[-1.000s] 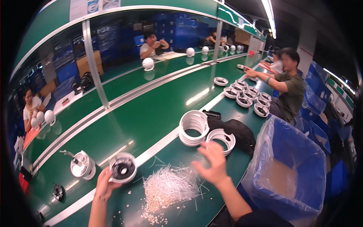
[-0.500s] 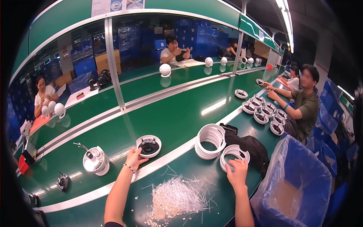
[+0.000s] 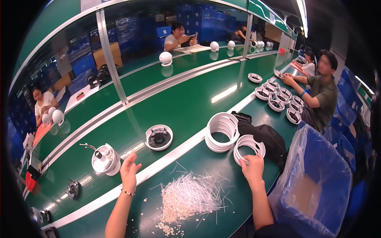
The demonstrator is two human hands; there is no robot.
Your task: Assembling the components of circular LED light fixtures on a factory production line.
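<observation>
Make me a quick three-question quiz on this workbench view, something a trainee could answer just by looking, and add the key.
1. True or false: the left hand is holding nothing.
2. Multiple choice: what is the right hand touching? A) a blue bin B) a white ring C) a cardboard box
3. Short answer: what loose material is heaped on the green bench?

Key:
1. True; its fingers are spread and nothing is in them.
2. B.
3. Thin whitish strips, with small pale bits among and beside them.
</observation>
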